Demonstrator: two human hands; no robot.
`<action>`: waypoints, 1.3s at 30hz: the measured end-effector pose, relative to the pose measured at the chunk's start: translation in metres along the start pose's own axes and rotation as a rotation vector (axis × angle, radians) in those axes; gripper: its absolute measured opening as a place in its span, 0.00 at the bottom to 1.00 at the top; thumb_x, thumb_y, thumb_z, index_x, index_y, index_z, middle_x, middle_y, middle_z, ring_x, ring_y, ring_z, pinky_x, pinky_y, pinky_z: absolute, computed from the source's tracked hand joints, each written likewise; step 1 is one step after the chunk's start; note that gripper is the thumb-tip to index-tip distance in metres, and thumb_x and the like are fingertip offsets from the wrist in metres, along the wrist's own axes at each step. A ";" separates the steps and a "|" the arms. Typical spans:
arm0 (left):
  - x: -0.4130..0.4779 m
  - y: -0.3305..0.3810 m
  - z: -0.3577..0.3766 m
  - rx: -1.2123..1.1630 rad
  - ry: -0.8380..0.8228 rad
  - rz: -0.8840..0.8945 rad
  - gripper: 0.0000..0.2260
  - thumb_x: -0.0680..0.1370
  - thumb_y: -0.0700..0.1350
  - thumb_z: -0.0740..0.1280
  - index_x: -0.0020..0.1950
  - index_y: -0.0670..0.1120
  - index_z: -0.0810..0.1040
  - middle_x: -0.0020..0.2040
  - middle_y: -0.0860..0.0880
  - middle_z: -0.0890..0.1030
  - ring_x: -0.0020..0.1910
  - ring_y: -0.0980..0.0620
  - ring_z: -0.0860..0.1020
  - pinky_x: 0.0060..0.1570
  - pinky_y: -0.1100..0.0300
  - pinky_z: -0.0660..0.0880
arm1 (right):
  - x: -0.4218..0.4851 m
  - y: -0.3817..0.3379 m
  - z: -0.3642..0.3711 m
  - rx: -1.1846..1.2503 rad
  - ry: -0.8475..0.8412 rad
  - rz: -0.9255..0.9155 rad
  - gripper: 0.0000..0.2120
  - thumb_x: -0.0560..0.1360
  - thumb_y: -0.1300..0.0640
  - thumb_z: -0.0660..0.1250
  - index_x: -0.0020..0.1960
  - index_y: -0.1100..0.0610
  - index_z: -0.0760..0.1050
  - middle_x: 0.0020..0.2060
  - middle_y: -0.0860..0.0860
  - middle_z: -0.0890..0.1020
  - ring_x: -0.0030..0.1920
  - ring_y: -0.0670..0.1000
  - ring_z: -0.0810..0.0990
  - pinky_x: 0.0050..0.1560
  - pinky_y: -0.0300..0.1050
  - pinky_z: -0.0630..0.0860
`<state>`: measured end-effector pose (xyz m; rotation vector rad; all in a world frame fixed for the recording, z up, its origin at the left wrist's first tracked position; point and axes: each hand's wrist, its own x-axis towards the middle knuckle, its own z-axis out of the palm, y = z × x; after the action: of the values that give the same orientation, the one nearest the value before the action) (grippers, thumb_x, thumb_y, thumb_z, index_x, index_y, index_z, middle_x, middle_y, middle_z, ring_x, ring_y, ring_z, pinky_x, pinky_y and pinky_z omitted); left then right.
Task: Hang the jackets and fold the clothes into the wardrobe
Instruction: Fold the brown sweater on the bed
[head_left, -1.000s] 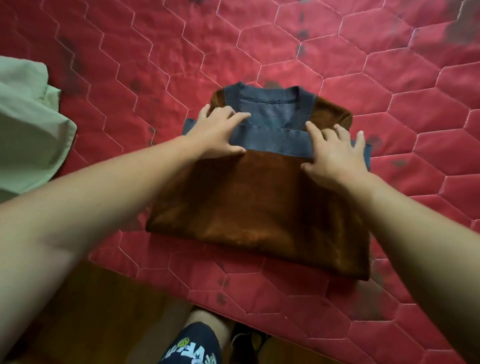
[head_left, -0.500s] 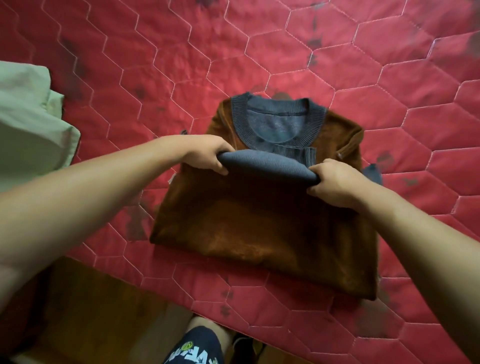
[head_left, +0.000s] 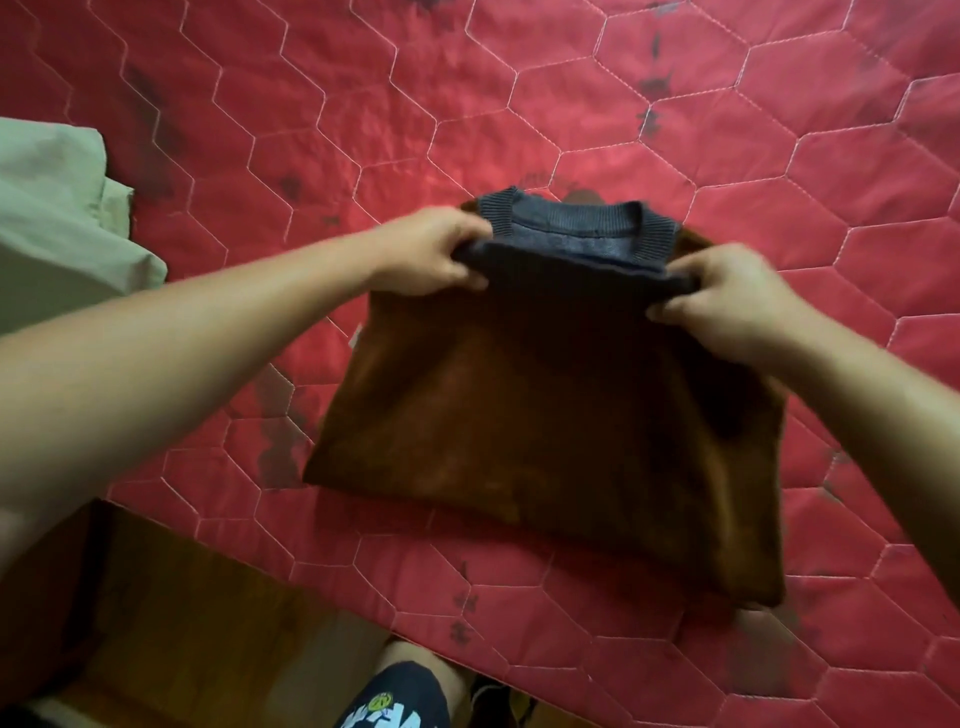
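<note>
Beside the pale green garment at the left, the brown sweater lies part-folded on the red quilt. To fold it well, I judge, both ends of its grey band should travel level and land square. The left hand and the right hand each pinch one end — fingers curled tight round the fabric.

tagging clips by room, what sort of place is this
Likely a bedroom: a red quilted mattress, a green garment lying on it, and the left hand and right hand gripping a half-folded sweater.
</note>
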<state>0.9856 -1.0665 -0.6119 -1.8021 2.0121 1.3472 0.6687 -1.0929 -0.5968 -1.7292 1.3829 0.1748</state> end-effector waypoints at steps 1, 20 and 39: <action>0.005 0.001 -0.009 -0.003 0.065 -0.008 0.10 0.76 0.43 0.74 0.55 0.45 0.79 0.49 0.51 0.82 0.53 0.50 0.80 0.50 0.56 0.74 | 0.006 -0.001 -0.009 -0.010 0.041 -0.015 0.03 0.74 0.60 0.74 0.45 0.53 0.82 0.32 0.49 0.78 0.38 0.52 0.76 0.41 0.46 0.67; -0.018 -0.029 0.141 0.614 0.383 -0.044 0.31 0.81 0.66 0.53 0.82 0.60 0.49 0.84 0.44 0.44 0.82 0.45 0.43 0.75 0.30 0.48 | -0.019 0.048 0.113 -0.705 -0.006 -0.013 0.40 0.76 0.24 0.38 0.80 0.41 0.28 0.79 0.52 0.28 0.77 0.60 0.24 0.72 0.80 0.37; -0.051 -0.052 0.172 0.576 0.513 -0.105 0.32 0.80 0.61 0.57 0.82 0.57 0.53 0.83 0.41 0.47 0.82 0.42 0.46 0.76 0.33 0.52 | -0.082 0.092 0.143 -0.570 0.188 0.058 0.43 0.75 0.21 0.45 0.83 0.41 0.43 0.82 0.54 0.38 0.81 0.58 0.35 0.70 0.83 0.46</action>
<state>0.9666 -0.9083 -0.7097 -2.0320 2.1691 0.2190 0.6182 -0.9330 -0.6830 -2.2138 1.6270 0.4871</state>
